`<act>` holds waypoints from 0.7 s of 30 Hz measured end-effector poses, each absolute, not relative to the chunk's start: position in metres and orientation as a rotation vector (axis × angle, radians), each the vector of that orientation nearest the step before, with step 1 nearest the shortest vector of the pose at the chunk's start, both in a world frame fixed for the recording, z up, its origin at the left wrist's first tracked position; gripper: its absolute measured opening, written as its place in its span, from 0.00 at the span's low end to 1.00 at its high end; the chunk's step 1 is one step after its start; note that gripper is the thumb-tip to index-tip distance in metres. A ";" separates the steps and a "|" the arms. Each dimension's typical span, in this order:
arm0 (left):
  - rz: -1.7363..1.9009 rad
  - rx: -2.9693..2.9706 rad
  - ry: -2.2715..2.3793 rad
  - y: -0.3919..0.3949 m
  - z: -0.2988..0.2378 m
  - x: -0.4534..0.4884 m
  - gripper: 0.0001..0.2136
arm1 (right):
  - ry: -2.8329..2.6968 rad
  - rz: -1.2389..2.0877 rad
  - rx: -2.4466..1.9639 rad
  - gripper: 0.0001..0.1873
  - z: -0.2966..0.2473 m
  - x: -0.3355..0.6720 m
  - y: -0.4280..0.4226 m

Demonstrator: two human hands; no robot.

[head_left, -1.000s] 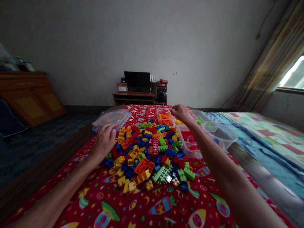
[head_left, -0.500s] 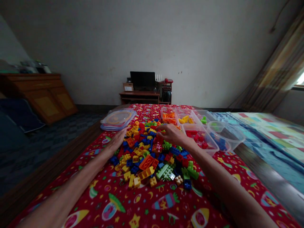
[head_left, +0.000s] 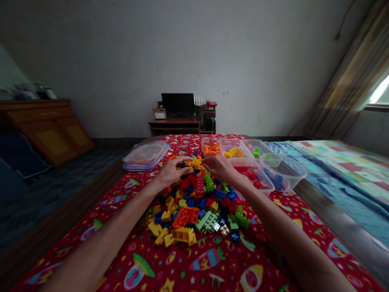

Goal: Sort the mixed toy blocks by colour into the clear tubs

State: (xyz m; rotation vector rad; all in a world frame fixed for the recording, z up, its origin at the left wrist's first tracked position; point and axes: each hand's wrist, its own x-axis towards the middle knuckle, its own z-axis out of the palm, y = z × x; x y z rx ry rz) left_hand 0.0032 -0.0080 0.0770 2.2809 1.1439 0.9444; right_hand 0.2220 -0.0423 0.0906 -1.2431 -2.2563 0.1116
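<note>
A heap of coloured plastic building blocks [head_left: 197,207] lies on a red patterned tablecloth [head_left: 194,259]. My left hand [head_left: 172,172] and my right hand [head_left: 219,167] meet over the far side of the heap, fingers curled. Between them sit yellow blocks [head_left: 194,163] that both hands pinch. Right of the heap stand clear tubs [head_left: 267,184] with sorted blocks: orange [head_left: 211,149], yellow [head_left: 232,153], green [head_left: 255,153], red [head_left: 252,174] and blue.
A stack of clear lids [head_left: 146,155] lies at the heap's far left. A round clear bowl [head_left: 288,168] stands at the right, beside a bed with a chequered cover [head_left: 343,170]. A desk with a monitor [head_left: 178,106] stands against the far wall.
My left hand moved right from the heap's left edge to its far middle. My right hand came back from the tubs to the heap, and both hands closed on yellow blocks.
</note>
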 end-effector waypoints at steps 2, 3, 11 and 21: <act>0.959 2.244 1.076 -0.008 0.076 0.015 0.27 | -2.212 0.122 -1.219 0.15 0.087 0.225 -0.042; 0.961 2.237 1.049 -0.009 0.076 0.020 0.27 | -2.203 0.117 -1.204 0.18 0.086 0.226 -0.042; 0.964 2.400 1.081 -0.014 0.071 0.020 0.25 | -2.396 0.144 -1.094 0.18 0.078 0.227 -0.041; 0.751 2.383 1.145 -0.017 0.072 0.007 0.21 | -2.201 0.041 -1.381 0.12 0.099 0.249 -0.045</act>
